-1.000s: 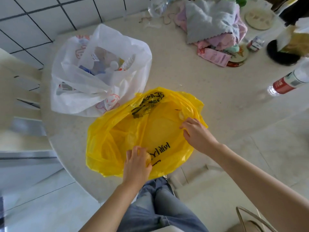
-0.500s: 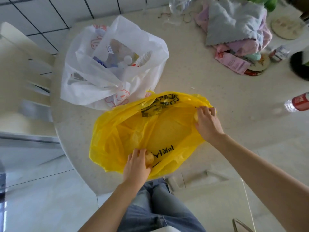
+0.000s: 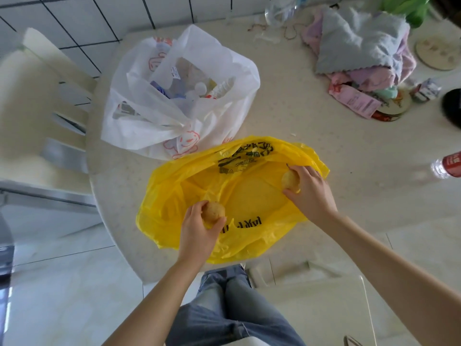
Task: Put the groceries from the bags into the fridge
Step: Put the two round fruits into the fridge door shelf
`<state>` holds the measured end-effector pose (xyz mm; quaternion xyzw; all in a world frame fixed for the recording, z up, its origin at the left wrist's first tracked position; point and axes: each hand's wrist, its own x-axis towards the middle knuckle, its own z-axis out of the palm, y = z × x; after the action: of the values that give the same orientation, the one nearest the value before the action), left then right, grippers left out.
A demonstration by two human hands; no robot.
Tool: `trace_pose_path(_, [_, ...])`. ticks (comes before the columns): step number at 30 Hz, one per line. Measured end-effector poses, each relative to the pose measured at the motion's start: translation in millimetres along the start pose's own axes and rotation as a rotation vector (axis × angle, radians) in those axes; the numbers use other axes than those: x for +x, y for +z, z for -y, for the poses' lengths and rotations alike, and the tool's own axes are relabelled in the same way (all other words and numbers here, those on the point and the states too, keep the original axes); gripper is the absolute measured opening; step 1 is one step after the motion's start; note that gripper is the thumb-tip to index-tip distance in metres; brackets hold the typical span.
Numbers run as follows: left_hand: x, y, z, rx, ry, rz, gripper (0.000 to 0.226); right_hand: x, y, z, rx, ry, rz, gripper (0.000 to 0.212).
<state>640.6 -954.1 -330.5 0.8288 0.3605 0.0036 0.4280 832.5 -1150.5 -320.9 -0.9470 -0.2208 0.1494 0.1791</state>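
Observation:
A yellow plastic bag [image 3: 249,196] lies open and flattened on the pale table near its front edge. Over the bag's near side my left hand [image 3: 197,233] grips a round yellow-brown fruit [image 3: 214,211]. At the bag's right rim my right hand [image 3: 311,193] holds a second fruit [image 3: 290,181], a stem sticking up from it. Behind the yellow bag stands a white plastic bag [image 3: 154,116] with red print, its mouth open on bottles and packets. The fridge is out of view.
The table [image 3: 311,136] also carries a heap of cloths [image 3: 359,43] at the back right, a pink packet [image 3: 355,101], a red-labelled bottle [image 3: 449,166] at the right edge and a clear bottle [image 3: 280,7] by the tiled wall. A pale chair [image 3: 37,96] stands on the left.
My right hand has let go of the bag's rim and now holds a fruit. My left hand has lifted its fruit clear of the bag. The view has shifted slightly.

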Motion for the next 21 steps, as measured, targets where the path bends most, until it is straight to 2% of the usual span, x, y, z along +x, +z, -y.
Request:
trace_pose_path(3, [0,-9,-9,-0.133,-0.013,-0.066,0.055,-11,-2,23,0.182,-0.036,-0.018,0.065])
trace_pose_path(8, [-14,-27,-18,-0.293,-0.048,-0.193,0.052,-25,-2,61,0.336,-0.145,-0.004,0.064])
trace_pose_path(16, [-56,-57,-23,-0.601,-0.217,-0.407,0.051,-62,5,109,0.414,-0.297,0.083,0.062])
trace_pose_path(21, [-80,-78,-11,-0.684,-0.228,-0.498,0.058,-90,11,143,0.426,-0.373,0.118,0.068])
